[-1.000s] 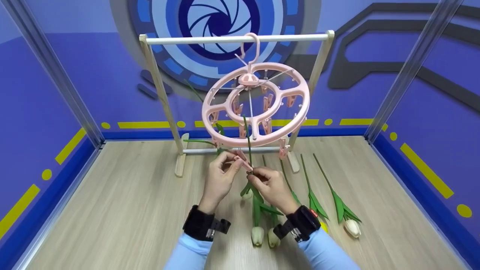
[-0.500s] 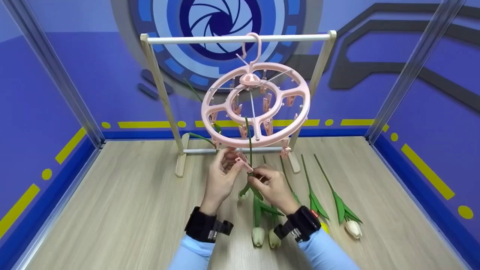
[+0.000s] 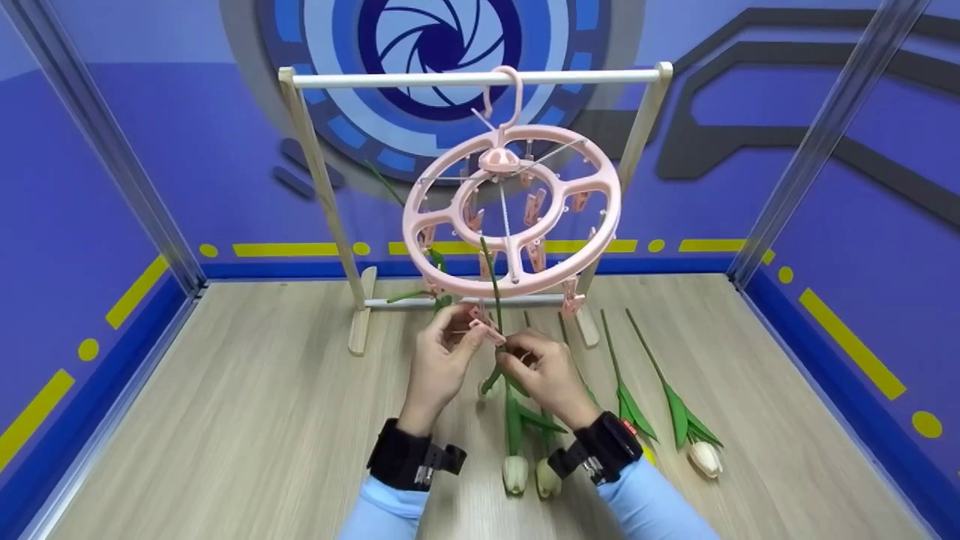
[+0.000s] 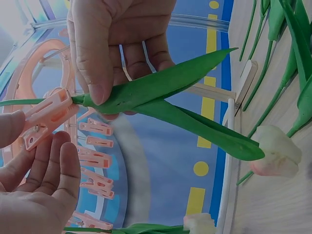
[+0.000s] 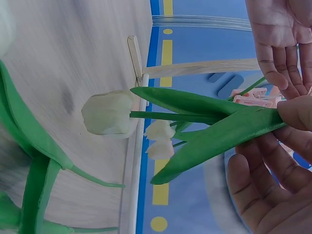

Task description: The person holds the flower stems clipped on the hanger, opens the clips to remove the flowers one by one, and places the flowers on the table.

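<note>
In the head view, my left hand [image 3: 439,367] pinches a pink clothes peg [image 3: 487,331] hanging below the front rim of a round pink peg hanger [image 3: 442,282]. My right hand [image 3: 549,375] pinches the stem of an artificial white tulip just above its leaves, bloom downward. The left wrist view has the peg [image 4: 46,119] between left thumb and fingers, with the green stem [image 4: 19,102] running across its end, right beside the right fingertips. Below hang the green leaves [image 5: 219,141] and white bloom [image 5: 108,114], seen in the right wrist view.
The hanger hooks onto a rack's white rail [image 3: 390,79]. Several pegs hang around it, and white tulips [image 5: 160,149] hang behind the held one. More tulips lie on the wooden table, one at the right [image 3: 705,459] and others below my hands [image 3: 515,474].
Both hands stay almost in place. The held stem's upper end has tipped slightly left, and a hanging tulip stem behind at the left has swung.
</note>
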`<state>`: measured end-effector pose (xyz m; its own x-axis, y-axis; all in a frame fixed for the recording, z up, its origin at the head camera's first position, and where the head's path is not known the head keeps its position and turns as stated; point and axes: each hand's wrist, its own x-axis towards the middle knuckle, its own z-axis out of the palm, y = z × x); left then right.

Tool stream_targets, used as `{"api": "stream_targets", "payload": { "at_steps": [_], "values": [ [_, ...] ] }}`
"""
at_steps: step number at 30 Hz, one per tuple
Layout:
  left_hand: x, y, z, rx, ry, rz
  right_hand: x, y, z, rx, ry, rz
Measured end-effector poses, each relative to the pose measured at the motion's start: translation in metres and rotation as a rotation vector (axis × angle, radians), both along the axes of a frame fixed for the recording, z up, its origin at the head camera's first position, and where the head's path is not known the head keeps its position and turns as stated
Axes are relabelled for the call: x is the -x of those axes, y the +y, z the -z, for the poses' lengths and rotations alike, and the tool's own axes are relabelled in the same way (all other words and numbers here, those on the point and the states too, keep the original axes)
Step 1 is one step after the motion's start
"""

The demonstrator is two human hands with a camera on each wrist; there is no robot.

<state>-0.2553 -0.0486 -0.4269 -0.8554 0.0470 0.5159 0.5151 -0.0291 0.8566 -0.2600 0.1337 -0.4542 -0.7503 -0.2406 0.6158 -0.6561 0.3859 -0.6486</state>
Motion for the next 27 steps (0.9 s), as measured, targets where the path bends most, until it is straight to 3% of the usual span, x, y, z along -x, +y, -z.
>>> {"api": "stream_targets", "payload": {
  "at_steps": [14, 27],
  "values": [
    [-0.006, -0.001, 0.004, -0.095, -0.051, -0.008, 0.000, 0.000, -0.001, -0.017, 0.017, 0.015],
    [-0.012, -0.003, 0.010, -0.139, -0.039, -0.028, 0.001, 0.001, -0.001, -0.027, -0.045, -0.007]
  ]
}}
